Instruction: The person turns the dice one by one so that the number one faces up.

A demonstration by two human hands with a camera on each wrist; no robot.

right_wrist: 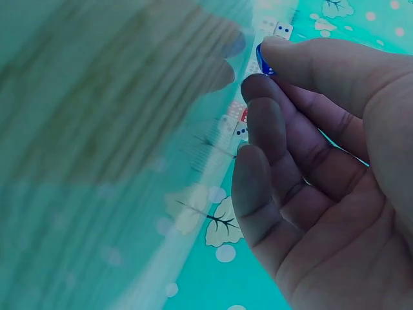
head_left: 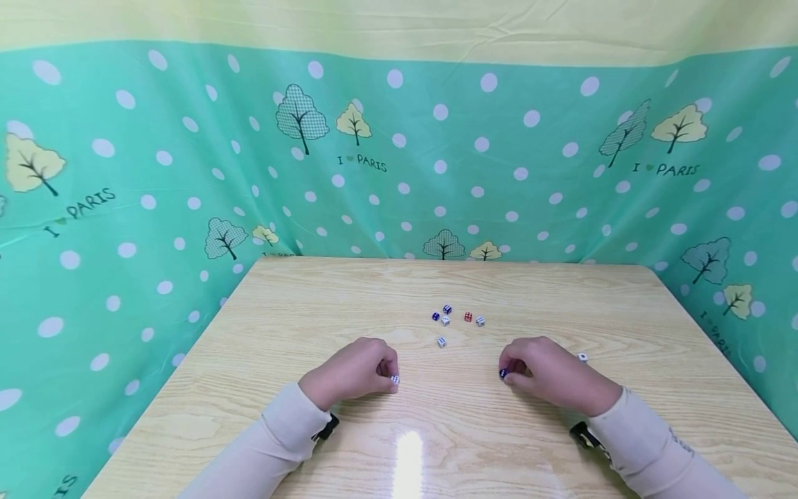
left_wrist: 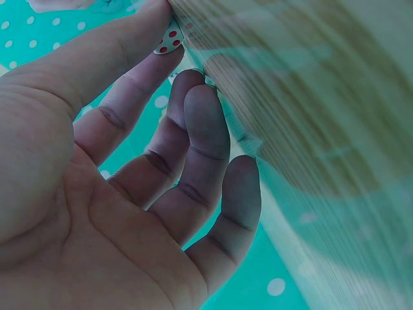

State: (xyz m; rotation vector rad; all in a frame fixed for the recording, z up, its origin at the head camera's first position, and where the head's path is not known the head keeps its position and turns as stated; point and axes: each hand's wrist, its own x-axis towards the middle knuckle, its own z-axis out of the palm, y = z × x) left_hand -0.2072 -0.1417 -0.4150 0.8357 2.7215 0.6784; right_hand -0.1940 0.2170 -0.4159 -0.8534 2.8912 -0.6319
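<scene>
A white die (head_left: 395, 380) is pinched between the thumb and finger of the left hand (head_left: 353, 372), nearer the desk (head_left: 324, 298)'s left edge; the right hand (head_left: 553, 369) likewise pinches a blue die (head_left: 503, 373), nearer the right edge. Other fingers curl loosely. Six dice (head_left: 445, 321) lie toward the far edge; another die (head_left: 582, 357) lies beside the right hand.
</scene>
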